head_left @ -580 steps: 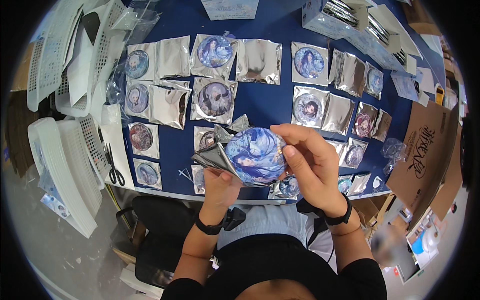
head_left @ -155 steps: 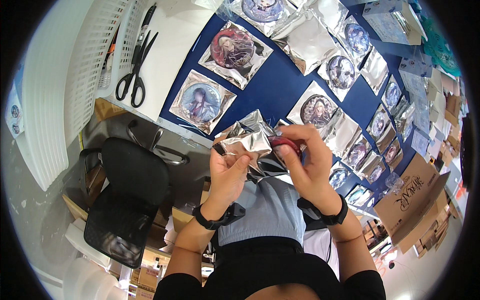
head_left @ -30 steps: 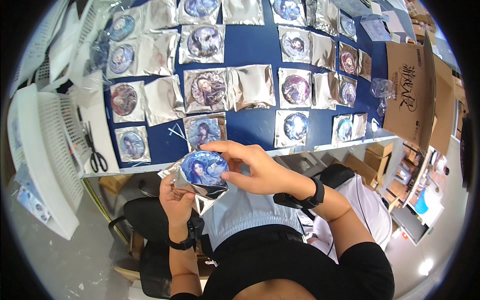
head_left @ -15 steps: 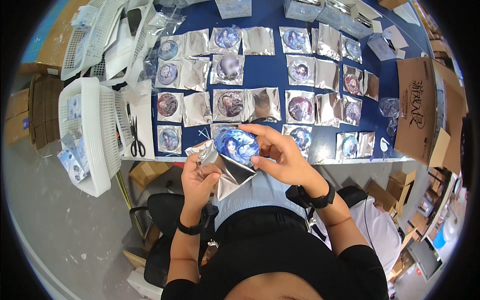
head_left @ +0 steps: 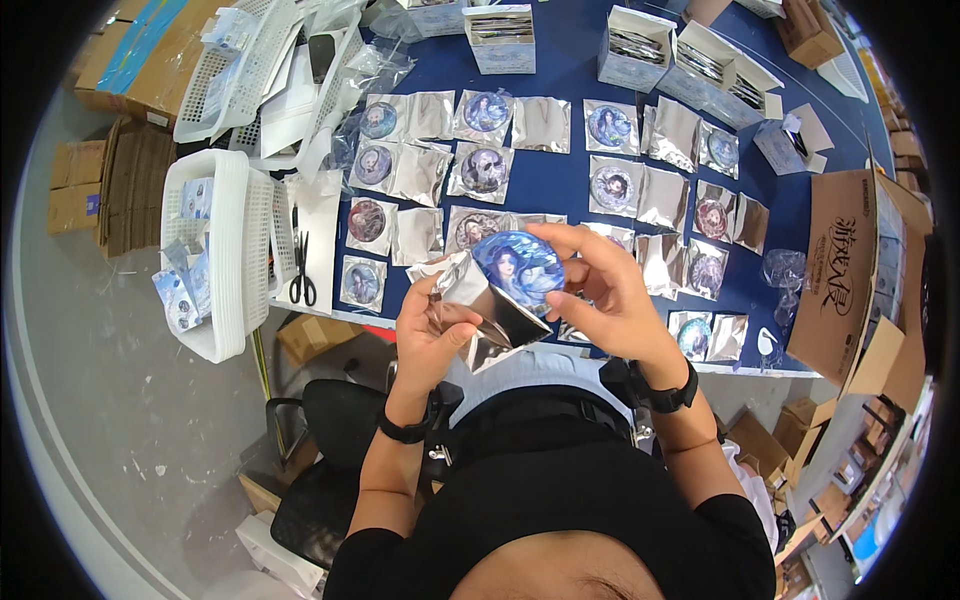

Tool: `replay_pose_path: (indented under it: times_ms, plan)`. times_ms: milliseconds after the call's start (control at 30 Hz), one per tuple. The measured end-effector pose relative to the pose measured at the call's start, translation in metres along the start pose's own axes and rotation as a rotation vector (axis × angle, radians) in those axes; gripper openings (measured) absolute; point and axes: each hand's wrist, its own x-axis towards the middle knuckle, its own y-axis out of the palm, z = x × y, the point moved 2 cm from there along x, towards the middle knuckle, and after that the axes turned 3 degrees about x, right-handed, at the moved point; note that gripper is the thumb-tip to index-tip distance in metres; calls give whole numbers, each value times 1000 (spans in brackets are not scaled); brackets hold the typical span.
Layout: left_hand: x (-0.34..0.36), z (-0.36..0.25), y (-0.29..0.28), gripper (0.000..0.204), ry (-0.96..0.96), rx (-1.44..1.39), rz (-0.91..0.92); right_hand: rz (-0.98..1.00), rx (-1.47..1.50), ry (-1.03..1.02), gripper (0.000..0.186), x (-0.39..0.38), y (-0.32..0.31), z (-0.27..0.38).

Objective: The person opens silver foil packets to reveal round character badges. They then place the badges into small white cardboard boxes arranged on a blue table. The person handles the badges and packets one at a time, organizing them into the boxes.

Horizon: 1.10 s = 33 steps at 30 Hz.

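A round blue badge [head_left: 518, 266] printed with a dark-haired figure is pinched at its right side by my right hand [head_left: 618, 300], thumb in front and fingers behind. My left hand [head_left: 435, 328] grips a silver foil pouch [head_left: 478, 300] by its left side. The badge's lower edge lies against the pouch's upper edge; whether part of it sits inside I cannot tell. Both hands are above the table's front edge. Behind them, rows of badges, such as a red-toned badge [head_left: 370, 221], rest on silver foil pouches [head_left: 417, 232] on the blue table [head_left: 545, 182].
Open boxes packed with pouches [head_left: 640, 45] stand at the back. White plastic baskets [head_left: 232, 250] are stacked at the left beside black scissors [head_left: 303, 275]. A large cardboard box [head_left: 835, 265] stands at the right, near crumpled clear wrap [head_left: 785, 270]. A black chair [head_left: 335, 420] is at lower left.
The view has shifted, so the table sits lower and further right in the picture. My hands still hold the badge and pouch together, with little change between them.
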Motion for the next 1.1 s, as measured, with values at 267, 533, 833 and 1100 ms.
replay_pose_path:
  times_ms: [267,533,833,1100]
  plan:
    - [37,6,-5,60,-15,28,-65,-68,-83,-75,41,32,-11,-14]
    - [80,23,-13,58,-106,-76,-125,-77,-371,-81,17,72,-2,-48]
    - [109,36,-37,56,-145,-142,-278,46,83,202,6,149,-76,-91]
    - [108,20,-47,65,-123,-291,-339,134,-742,178,13,239,-183,-143]
